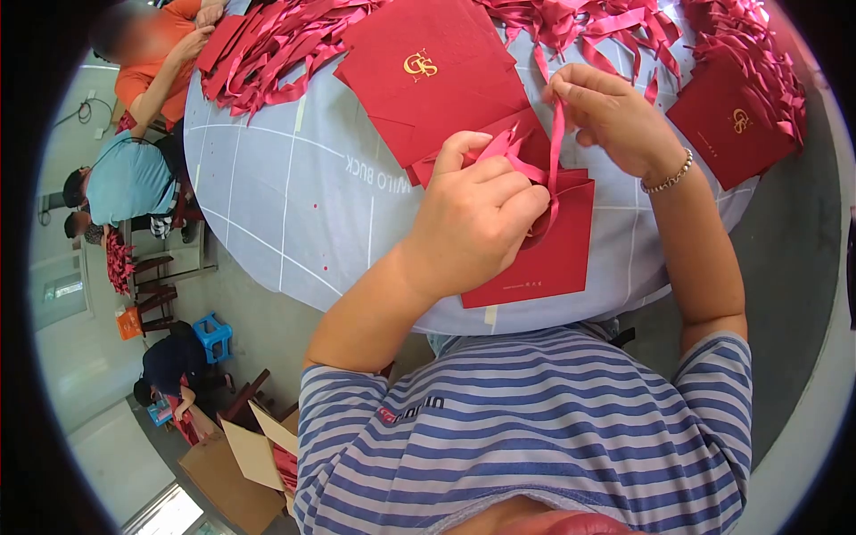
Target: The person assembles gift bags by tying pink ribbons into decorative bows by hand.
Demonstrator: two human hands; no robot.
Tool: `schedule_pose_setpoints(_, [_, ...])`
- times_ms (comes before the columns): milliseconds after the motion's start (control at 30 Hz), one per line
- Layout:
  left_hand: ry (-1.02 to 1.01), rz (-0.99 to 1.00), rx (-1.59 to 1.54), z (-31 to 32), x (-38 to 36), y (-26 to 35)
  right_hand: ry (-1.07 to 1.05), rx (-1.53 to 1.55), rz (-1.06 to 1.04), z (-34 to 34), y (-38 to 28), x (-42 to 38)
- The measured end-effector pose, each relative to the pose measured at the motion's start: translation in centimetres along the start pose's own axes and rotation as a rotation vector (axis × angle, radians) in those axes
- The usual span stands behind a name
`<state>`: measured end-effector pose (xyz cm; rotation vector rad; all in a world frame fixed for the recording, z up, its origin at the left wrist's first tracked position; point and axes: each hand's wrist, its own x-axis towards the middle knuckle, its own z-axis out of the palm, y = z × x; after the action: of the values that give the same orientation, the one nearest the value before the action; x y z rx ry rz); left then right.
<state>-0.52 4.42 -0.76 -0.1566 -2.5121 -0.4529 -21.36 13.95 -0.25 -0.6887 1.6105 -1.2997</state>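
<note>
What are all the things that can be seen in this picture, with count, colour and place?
card: one, red, on the table under the hands
ribbon: one, red, pulled up from the card by the right hand, pinched at its base by the left
card pile: several, red with gold logo, beyond the hands
side card: one or more, red with gold logo, at the right table edge
ribbon heaps: many, red, along the far table edge
table: one, grey-blue cloth, round
stool: one, blue, on the floor at left
box: one, brown cardboard, open, lower left
people: four, seated at left
bracelet: one, beaded, right wrist
left hand: closed on ribbon
right hand: fingers pinch ribbon
</note>
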Motion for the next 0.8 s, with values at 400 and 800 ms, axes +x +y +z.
schedule_pose_setpoints(400, [0.015,0.008,-0.057,0.1,-0.2,0.1,-0.26,-0.555,-0.269,2.9,1.7,1.5])
schedule_pose_setpoints(800, [0.014,-0.17,-0.351,0.0,0.0,0.1,0.125,-0.248,-0.407,1.4,2.3,3.3])
